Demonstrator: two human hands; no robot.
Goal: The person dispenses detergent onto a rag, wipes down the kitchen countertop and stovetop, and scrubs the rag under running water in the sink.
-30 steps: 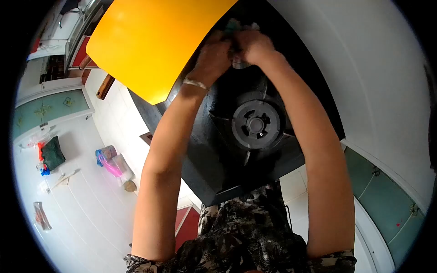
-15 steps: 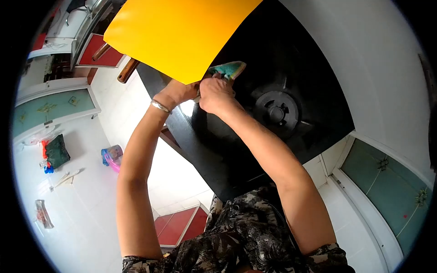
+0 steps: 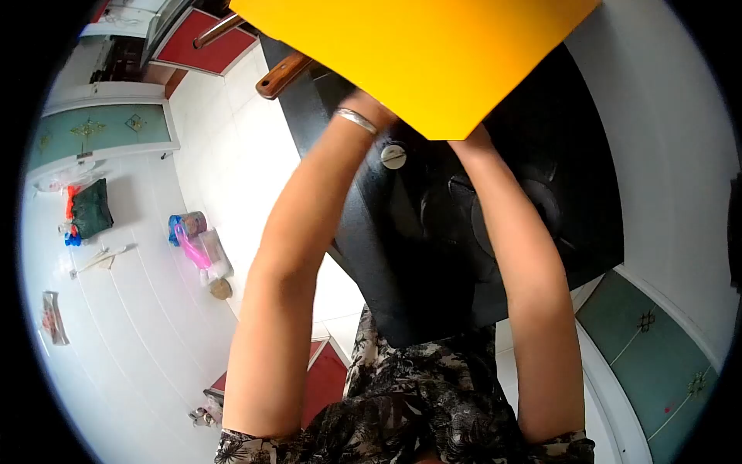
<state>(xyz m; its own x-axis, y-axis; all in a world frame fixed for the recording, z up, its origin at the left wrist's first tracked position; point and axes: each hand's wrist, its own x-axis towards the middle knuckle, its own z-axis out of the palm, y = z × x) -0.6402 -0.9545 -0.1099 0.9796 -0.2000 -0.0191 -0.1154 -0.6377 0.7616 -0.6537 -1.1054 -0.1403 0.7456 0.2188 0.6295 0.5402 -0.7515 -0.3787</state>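
A flat, plain yellow panel [image 3: 433, 62] covers the upper middle of the view and hides both sets of fingers. My left hand [image 3: 369, 107], with a silver bracelet at the wrist, reaches under its lower left edge. Only the wrist end of my right hand [image 3: 473, 145] shows below the panel's lowest corner. What either hand holds cannot be seen. Beneath my arms lies a black cooktop [image 3: 410, 263] with a pale round knob [image 3: 393, 157]. Its burner [image 3: 541, 203] is partly behind my right forearm.
A brown wooden handle [image 3: 282, 75] juts over the cooktop's left edge, with another handle [image 3: 219, 31] beyond it. Against the left wall are a dark green bag [image 3: 93, 209] and a pink plastic item [image 3: 193, 247]. A grey wall [image 3: 672, 131] rises along the right.
Both hands have moved to the right and farther under the yellow panel. The green cloth seen earlier at my right hand is now hidden, and the knob has come into view.
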